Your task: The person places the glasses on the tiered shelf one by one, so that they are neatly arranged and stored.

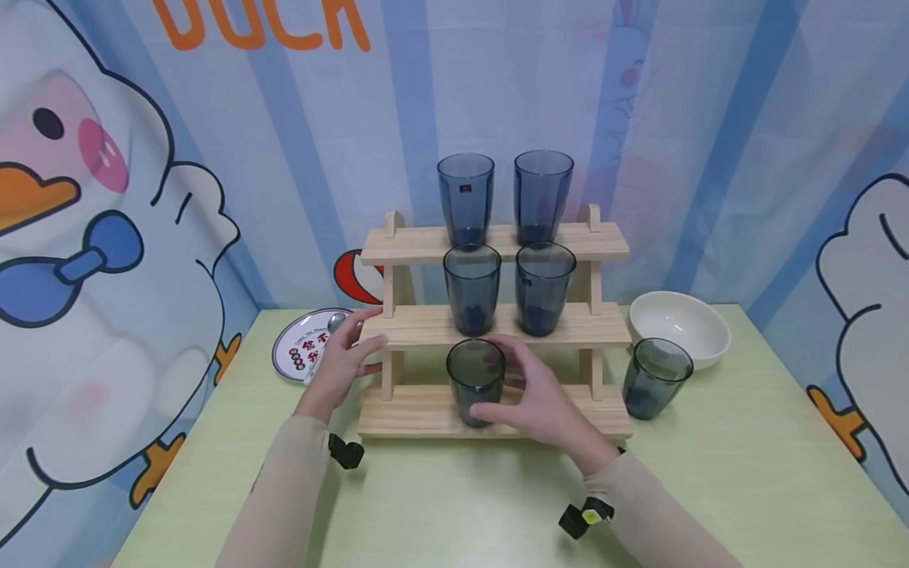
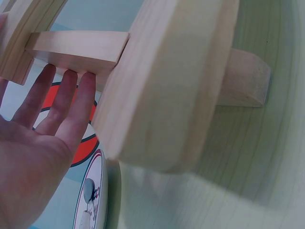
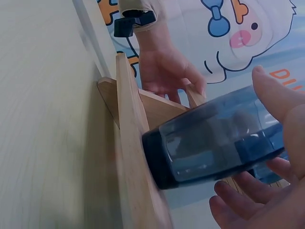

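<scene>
My right hand (image 1: 543, 394) holds a dark blue-grey glass (image 3: 209, 143) at the lowest step of a wooden three-tier rack (image 1: 419, 410). Its thumb lies on one side of the glass, with fingers on the other. Whether the base touches the board cannot be told. At the rack's left side, my left hand (image 1: 341, 367) grips the end of the middle shelf (image 1: 412, 323) between thumb and index finger, while other fingertips touch the upright (image 2: 78, 47) below. Two matching glasses, a left one (image 1: 472, 288) and a right one (image 1: 543, 288), stand on the middle shelf.
On the top shelf stand a left glass (image 1: 465, 197) and a right glass (image 1: 541, 197). Another glass (image 1: 655, 379) is on the table, right of the rack, near a white bowl (image 1: 678, 323). A plate (image 1: 291, 347) with a spoon lies left. Behind hangs a printed curtain (image 1: 312, 158).
</scene>
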`<act>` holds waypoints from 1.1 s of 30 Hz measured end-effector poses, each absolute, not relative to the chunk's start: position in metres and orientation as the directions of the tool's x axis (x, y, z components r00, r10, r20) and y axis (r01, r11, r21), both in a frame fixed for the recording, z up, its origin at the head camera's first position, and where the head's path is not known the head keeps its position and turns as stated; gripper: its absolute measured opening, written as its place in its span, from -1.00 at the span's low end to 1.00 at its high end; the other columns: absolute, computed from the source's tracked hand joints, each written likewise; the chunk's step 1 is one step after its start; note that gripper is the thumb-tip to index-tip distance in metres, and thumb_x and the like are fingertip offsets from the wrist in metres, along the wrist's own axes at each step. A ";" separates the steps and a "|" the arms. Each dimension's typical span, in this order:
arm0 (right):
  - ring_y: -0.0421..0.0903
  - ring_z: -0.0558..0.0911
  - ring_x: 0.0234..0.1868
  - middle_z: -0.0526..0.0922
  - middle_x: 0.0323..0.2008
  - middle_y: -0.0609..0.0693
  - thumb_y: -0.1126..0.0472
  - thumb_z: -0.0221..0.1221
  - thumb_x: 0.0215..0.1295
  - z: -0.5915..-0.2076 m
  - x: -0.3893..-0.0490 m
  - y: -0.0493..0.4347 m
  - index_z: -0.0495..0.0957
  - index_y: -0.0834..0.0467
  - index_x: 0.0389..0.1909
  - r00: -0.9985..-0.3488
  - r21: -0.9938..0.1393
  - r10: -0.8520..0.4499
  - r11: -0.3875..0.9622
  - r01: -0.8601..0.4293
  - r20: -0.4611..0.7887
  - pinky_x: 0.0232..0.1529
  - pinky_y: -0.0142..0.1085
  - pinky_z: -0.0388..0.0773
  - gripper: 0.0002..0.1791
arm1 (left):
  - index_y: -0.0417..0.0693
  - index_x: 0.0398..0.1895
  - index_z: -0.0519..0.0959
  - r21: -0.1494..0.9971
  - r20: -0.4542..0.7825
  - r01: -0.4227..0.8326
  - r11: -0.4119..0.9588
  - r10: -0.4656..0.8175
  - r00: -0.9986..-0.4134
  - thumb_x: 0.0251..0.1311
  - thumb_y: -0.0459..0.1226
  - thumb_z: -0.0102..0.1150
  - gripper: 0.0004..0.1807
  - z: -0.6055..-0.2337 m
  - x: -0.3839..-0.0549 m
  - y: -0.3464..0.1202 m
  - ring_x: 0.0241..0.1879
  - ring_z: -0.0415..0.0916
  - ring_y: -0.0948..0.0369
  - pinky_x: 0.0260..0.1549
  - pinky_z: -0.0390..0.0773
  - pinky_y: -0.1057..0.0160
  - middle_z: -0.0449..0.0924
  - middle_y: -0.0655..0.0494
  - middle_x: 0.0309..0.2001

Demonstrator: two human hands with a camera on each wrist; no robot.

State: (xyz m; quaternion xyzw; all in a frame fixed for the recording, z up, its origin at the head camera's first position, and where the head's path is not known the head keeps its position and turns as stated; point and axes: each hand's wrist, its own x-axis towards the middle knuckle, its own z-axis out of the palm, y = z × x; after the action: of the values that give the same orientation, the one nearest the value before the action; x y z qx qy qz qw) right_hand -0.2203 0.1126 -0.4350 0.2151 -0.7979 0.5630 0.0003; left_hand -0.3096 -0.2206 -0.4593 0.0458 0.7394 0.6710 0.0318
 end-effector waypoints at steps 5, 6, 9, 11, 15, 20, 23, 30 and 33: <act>0.05 0.53 0.36 0.51 0.37 -0.02 0.05 0.61 0.09 -0.434 -0.217 0.126 0.24 -0.09 0.57 -0.905 -0.892 -0.352 0.287 -0.349 0.240 0.37 0.13 0.51 0.06 | 0.29 0.54 0.36 0.995 0.021 0.031 0.091 0.114 -0.993 0.45 -0.13 0.29 -0.37 -0.460 -0.310 -0.221 0.38 0.41 -0.20 0.15 0.63 -0.24 0.26 -0.09 0.54; 0.06 0.53 0.36 0.51 0.37 0.00 0.06 0.61 0.10 -0.434 -0.216 0.129 0.24 -0.07 0.57 -0.903 -0.891 -0.353 0.286 -0.353 0.245 0.37 0.15 0.50 0.05 | 0.29 0.53 0.36 0.995 0.021 0.031 0.090 0.114 -0.993 0.45 -0.13 0.29 -0.37 -0.460 -0.310 -0.222 0.38 0.40 -0.20 0.15 0.63 -0.24 0.26 -0.09 0.54; 0.08 0.55 0.35 0.52 0.35 0.04 0.11 0.59 0.12 -0.434 -0.215 0.139 0.25 -0.04 0.57 -0.896 -0.887 -0.360 0.279 -0.369 0.259 0.36 0.19 0.49 0.03 | 0.29 0.54 0.36 0.995 0.024 0.035 0.095 0.116 -0.993 0.46 -0.13 0.28 -0.37 -0.461 -0.310 -0.222 0.39 0.39 -0.20 0.14 0.64 -0.24 0.26 -0.09 0.54; 0.09 0.56 0.35 0.54 0.35 0.06 0.15 0.58 0.14 -0.433 -0.213 0.146 0.26 -0.05 0.56 -0.892 -0.884 -0.365 0.277 -0.377 0.266 0.35 0.20 0.49 0.00 | 0.30 0.54 0.36 0.994 0.027 0.038 0.099 0.115 -0.993 0.46 -0.13 0.28 -0.38 -0.461 -0.310 -0.222 0.39 0.39 -0.21 0.14 0.64 -0.24 0.25 -0.09 0.54; 0.10 0.57 0.33 0.55 0.34 0.06 0.21 0.56 0.16 -0.433 -0.210 0.162 0.28 -0.10 0.54 -0.884 -0.873 -0.372 0.284 -0.397 0.281 0.32 0.20 0.52 -0.04 | 0.32 0.52 0.38 0.994 0.026 0.038 0.103 0.112 -0.993 0.45 -0.13 0.29 -0.39 -0.460 -0.309 -0.222 0.39 0.40 -0.19 0.12 0.66 -0.23 0.27 -0.07 0.53; 0.16 0.57 0.32 0.57 0.32 0.08 0.23 0.55 0.18 -0.435 -0.203 0.185 0.32 -0.06 0.51 -0.882 -0.854 -0.361 0.307 -0.420 0.304 0.28 0.10 0.58 -0.09 | 0.30 0.52 0.38 0.994 0.021 0.033 0.101 0.113 -0.993 0.45 -0.13 0.29 -0.39 -0.459 -0.309 -0.221 0.38 0.40 -0.19 0.11 0.66 -0.24 0.29 -0.06 0.52; 0.17 0.60 0.28 0.60 0.29 0.08 0.23 0.55 0.17 -0.432 -0.198 0.199 0.35 -0.06 0.49 -0.884 -0.837 -0.338 0.334 -0.433 0.322 0.25 -0.06 0.62 -0.11 | 0.30 0.53 0.36 0.994 0.022 0.034 0.104 0.115 -0.993 0.45 -0.12 0.29 -0.37 -0.460 -0.309 -0.221 0.39 0.39 -0.20 0.12 0.65 -0.25 0.27 -0.07 0.54; -0.03 0.63 0.22 0.61 0.23 0.04 0.35 0.53 0.15 -0.420 -0.188 0.228 0.39 0.02 0.47 -0.875 -0.799 -0.305 0.370 -0.473 0.377 0.20 -0.38 0.59 -0.14 | 0.32 0.53 0.37 0.993 0.022 0.035 0.111 0.112 -0.993 0.44 -0.11 0.30 -0.37 -0.459 -0.309 -0.221 0.39 0.38 -0.19 0.12 0.65 -0.24 0.27 -0.06 0.53; -0.16 0.62 0.21 0.61 0.23 0.02 0.40 0.51 0.15 -0.413 -0.184 0.239 0.40 0.09 0.45 -0.870 -0.783 -0.282 0.384 -0.489 0.405 0.18 -0.46 0.58 -0.16 | 0.32 0.52 0.37 0.993 0.022 0.034 0.112 0.112 -0.994 0.44 -0.12 0.29 -0.38 -0.459 -0.309 -0.220 0.39 0.39 -0.19 0.12 0.65 -0.24 0.27 -0.06 0.53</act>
State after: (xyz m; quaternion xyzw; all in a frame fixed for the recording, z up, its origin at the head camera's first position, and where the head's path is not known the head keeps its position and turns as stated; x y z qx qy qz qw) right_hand -0.1842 0.2390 -0.4133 0.2334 -0.8256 0.5034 0.1027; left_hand -0.3089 -0.2205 -0.4593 0.0490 0.7449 0.6647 0.0290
